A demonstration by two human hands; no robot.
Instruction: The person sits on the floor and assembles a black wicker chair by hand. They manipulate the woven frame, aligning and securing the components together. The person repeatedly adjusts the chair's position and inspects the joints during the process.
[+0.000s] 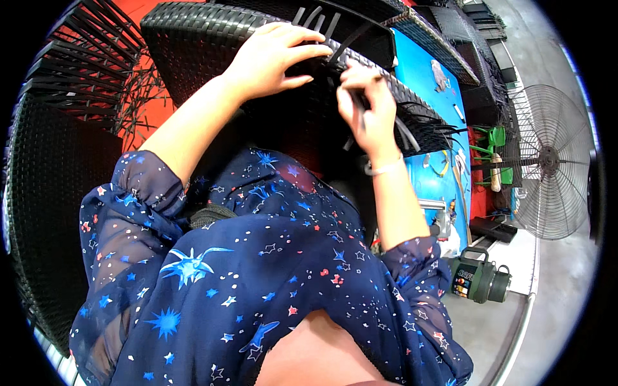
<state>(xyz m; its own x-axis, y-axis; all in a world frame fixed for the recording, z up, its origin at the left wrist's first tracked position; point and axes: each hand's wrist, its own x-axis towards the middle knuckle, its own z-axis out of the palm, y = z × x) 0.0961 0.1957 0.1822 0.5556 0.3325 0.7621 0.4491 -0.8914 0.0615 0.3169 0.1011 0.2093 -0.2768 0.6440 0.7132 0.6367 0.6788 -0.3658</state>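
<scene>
Jutting from the black wicker panel (193, 45) at its top edge, loose strips (333, 26) look to be mid-weave; the left hand (267, 59) rests there, fingers spread, while the right hand (372, 106), fingers curled, apparently pinches one, which likely needs pulling taut.

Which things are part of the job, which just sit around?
In the job:
- woven panel, under left hand
- strips, at curled right hand

Just around:
- fan
- jug
</scene>
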